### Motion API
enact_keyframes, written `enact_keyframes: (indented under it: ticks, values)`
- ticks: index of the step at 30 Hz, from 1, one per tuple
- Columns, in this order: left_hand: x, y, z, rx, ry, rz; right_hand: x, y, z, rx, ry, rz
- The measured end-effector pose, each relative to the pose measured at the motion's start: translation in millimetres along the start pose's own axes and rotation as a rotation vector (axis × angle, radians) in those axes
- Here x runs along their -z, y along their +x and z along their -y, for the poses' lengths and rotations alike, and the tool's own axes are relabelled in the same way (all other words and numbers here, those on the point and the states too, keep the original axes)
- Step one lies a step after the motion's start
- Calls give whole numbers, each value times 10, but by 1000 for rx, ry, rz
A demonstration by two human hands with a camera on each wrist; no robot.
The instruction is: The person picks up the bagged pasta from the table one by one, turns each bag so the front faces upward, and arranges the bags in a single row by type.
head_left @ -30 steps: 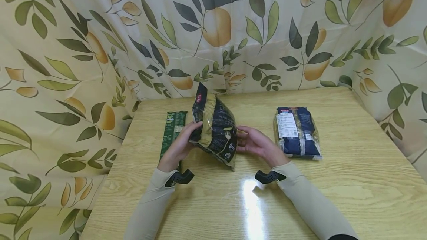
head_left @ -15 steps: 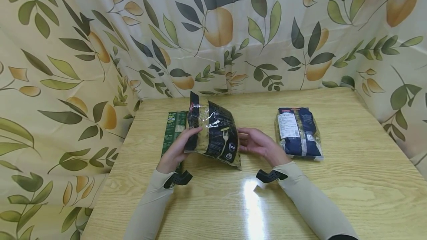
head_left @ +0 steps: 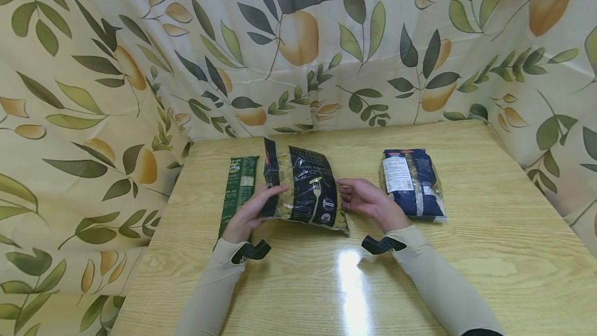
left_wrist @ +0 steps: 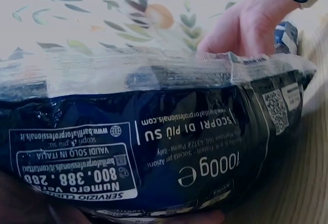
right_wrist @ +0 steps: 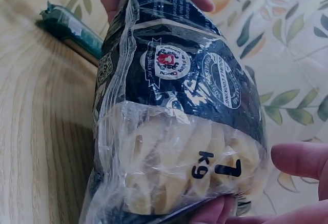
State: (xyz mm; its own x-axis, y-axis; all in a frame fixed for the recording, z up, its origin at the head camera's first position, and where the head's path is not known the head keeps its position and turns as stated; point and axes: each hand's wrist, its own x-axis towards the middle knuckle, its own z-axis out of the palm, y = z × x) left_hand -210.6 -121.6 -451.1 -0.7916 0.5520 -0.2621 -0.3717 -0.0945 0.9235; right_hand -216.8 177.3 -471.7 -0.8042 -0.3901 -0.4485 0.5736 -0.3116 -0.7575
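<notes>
A large dark bag of penne pasta [head_left: 303,188], with clear windows and a fork printed on it, is tilted above the wooden table in the head view. My left hand [head_left: 254,209] grips its left end, thumb over the front and fingers beneath. At the bag's other end, my right hand [head_left: 368,198] touches the edge. In the right wrist view the right thumb [right_wrist: 300,158] stands apart from the bag, while fingertips [right_wrist: 218,211] touch its lower end. The left wrist view shows the bag's printed dark side [left_wrist: 179,147]; most left fingers are hidden under it.
A long green packet [head_left: 238,188] lies on the table [head_left: 289,284] by my left hand, partly covered by it. Right of my right hand lies a blue bag of pasta [head_left: 415,183] with a white label. Leaf-patterned cloth [head_left: 303,66] hangs behind and at both sides.
The bag has turned and been lowered from its steep tilt, so its printed front faces up more and its right end has swung right. Both hands stay at its ends.
</notes>
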Motion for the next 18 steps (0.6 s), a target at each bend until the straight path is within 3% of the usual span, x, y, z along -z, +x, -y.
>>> enact_keyframes:
  ticks: [6, 18]
  values:
    - [10, 45, 45, 35, 1, -19, 10, 18, 3, -4, -2, -13]
    - [18, 62, 83, 32, -19, -29, -26, -1, -19, 32, -94, -63]
